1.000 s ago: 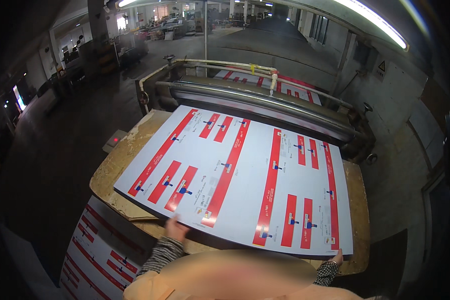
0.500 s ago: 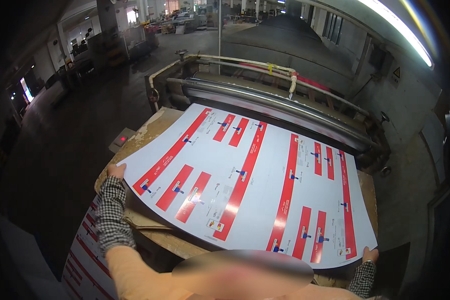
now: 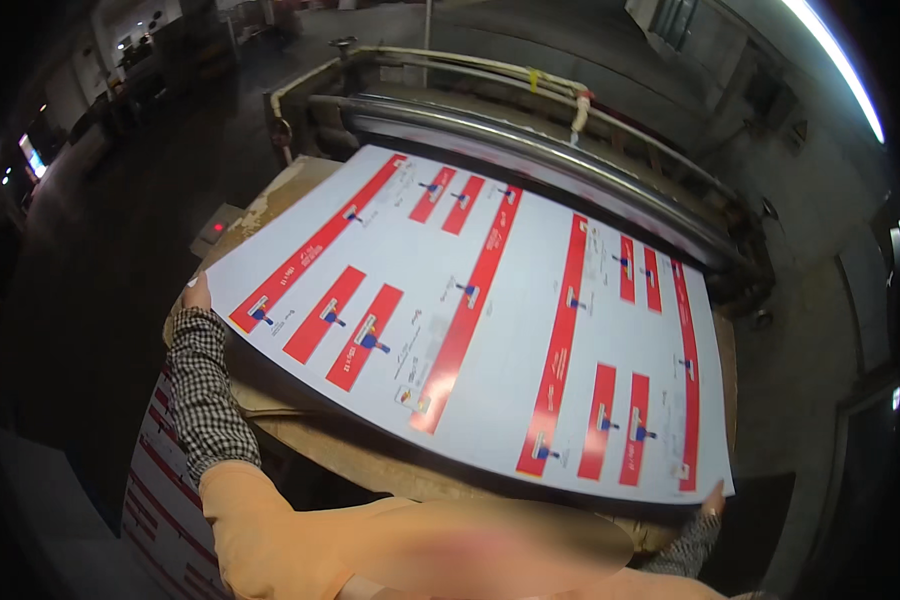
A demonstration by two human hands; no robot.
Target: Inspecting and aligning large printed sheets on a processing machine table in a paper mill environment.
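A large white printed sheet with red bands and small blue figures stretches across a worn wooden board. Its far edge lies close against the metal roller of a machine; whether it has entered under the roller I cannot tell. My left hand grips the near left corner, fingers partly hidden by the sheet. At the near right corner my right hand pinches the edge. The sheet's near edge sags slightly between both hands, above the board.
A stack of similar printed sheets lies low at my left. Beside the board's left edge is a grey box with a red light. Pale piping runs above the roller. A grey wall stands at the right.
The view has tilted downward, so machine and sheet appear higher. Both hands keep hold of the sheet's near corners. The sheet appears slightly shifted toward the roller.
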